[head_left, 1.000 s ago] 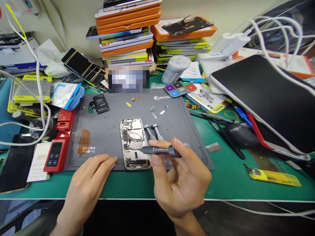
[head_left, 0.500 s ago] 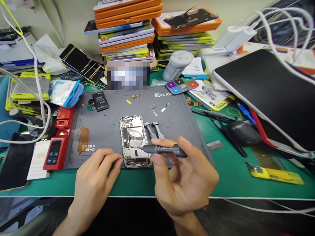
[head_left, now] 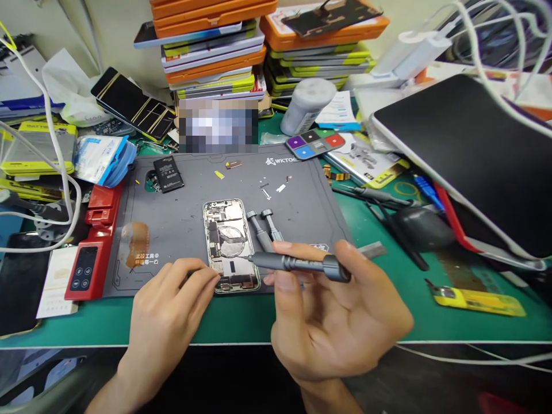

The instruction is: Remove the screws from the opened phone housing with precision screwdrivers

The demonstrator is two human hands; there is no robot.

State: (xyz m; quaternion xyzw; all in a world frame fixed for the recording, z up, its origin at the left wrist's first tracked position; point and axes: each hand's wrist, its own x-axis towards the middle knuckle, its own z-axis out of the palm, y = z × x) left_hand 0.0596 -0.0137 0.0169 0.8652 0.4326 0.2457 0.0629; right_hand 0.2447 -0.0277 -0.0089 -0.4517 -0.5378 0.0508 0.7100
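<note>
An opened smartphone point(head_left: 233, 241) lies on the dark grey mat, its inner boards, a round coil and cables bare. My left hand point(head_left: 172, 305) is closed, its fingertips resting against the phone's lower left edge. A dark grey screwdriver point(head_left: 297, 264) lies nearly level in my right hand point(head_left: 340, 316), gripped by thumb and fingers, with its handle end near the raised forefinger. Its tip points left over the lower middle of the phone; whether it touches is too small to tell. Just right of the phone, two more screwdrivers point(head_left: 265, 227) lie side by side.
A black battery point(head_left: 169, 173) and small metal parts point(head_left: 266, 192) lie on the mat point(head_left: 172, 241). At the left edge stands a red device point(head_left: 88, 267) with buttons. Stacked orange and yellow cases point(head_left: 211, 52) rise behind. A black-topped slab point(head_left: 470, 161) and a yellow cutter point(head_left: 478, 300) occupy the right.
The view has shifted slightly, so the bench appears further left. My right hand sits further right of the phone, with the screwdriver still in it. My left hand keeps its place at the phone's edge.
</note>
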